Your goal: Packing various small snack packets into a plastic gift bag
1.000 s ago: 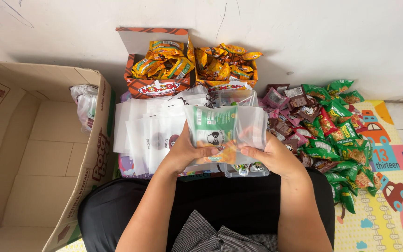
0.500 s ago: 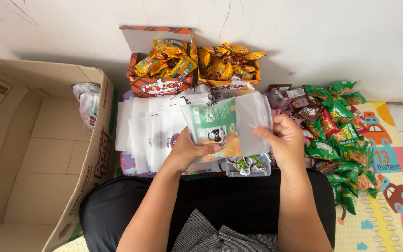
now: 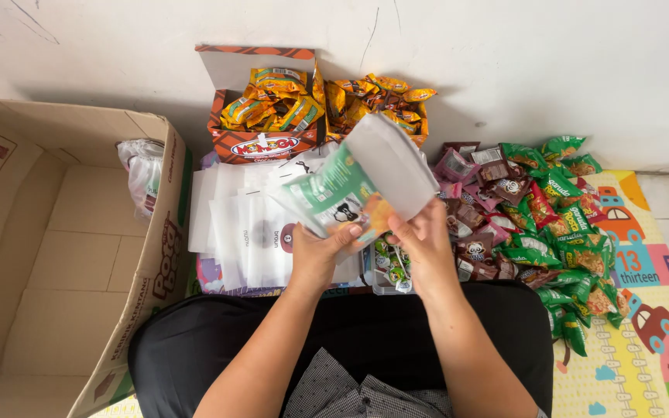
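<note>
Looking down through the head camera, I am seeing both hands raised over the lap and working one clear plastic pouch [image 3: 354, 182] between them. The left hand [image 3: 320, 255] is pinching the pouch's lower edge, thumb on top and fingers curled under, closed firmly on the plastic. The right hand [image 3: 424, 241] is gripping the other side near the mouth, fingers folded around the film, and it is holding the white flap lifted and spread. Inside the pouch a green snack packet and something orange are showing through, so I am judging this as the filling step, with the pouch partly loaded and being held open. The pouch is hanging in the air above a small clear tub of green sweets [image 3: 391, 263], just in front of the knees. To the left a stack of flat empty pouches [image 3: 245, 224] is lying on the floor, next to a big open cardboard box [image 3: 63, 255]. Against the wall a carton of yellow snack packets [image 3: 269, 108] is standing, and to the right a heap of green and brown packets [image 3: 536, 209] is spreading over a colourful play mat [image 3: 644, 294]. The next move, I am thinking, is calling for one hand to let go and reach a packet while the other is keeping the mouth open.
</note>
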